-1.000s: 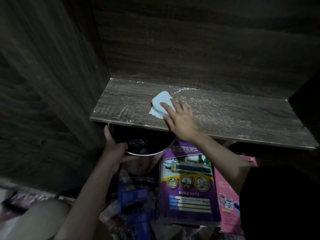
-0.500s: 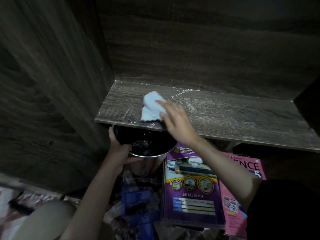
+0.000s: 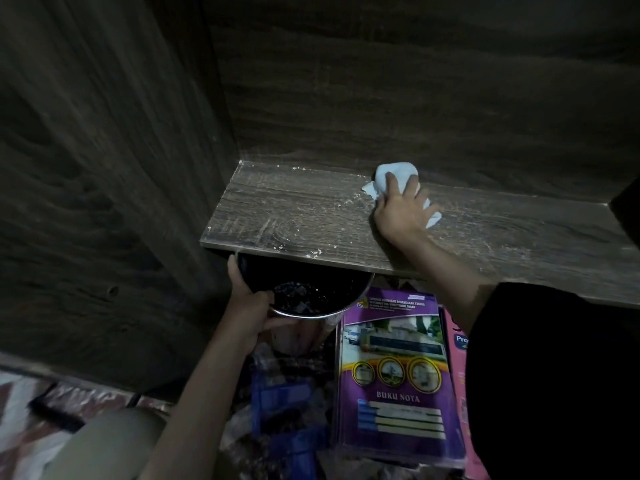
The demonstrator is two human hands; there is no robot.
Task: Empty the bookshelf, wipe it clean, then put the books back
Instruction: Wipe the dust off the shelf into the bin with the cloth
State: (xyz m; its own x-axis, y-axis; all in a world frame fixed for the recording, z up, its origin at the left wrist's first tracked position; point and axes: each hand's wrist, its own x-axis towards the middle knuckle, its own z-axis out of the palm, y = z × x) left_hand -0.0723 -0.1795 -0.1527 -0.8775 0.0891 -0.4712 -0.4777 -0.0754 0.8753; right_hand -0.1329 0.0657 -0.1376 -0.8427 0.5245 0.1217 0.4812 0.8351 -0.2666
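The shelf (image 3: 294, 216) was bare of books, with pale dust and crumbs scattered on the board, thickest along the front edge and the back seam. The right hand (image 3: 398, 213) lay on a white cloth (image 3: 394, 173) near the back wall, right of the board's middle. Its fingers were spread and bent over the wad, pressing it to the wood, and a tail of cloth stuck out on the little-finger side. The left hand (image 3: 247, 306) gripped the rim of a metal bowl (image 3: 311, 289), thumb over the lip and fingers round the outside. The bowl was held just under the shelf's front edge, left of the cloth, with dark debris in its bottom. The books lay below the shelf: a purple book (image 3: 391, 375) face up, and a pink book (image 3: 453, 341) just beside it, partly hidden by a black sleeve (image 3: 554, 375).
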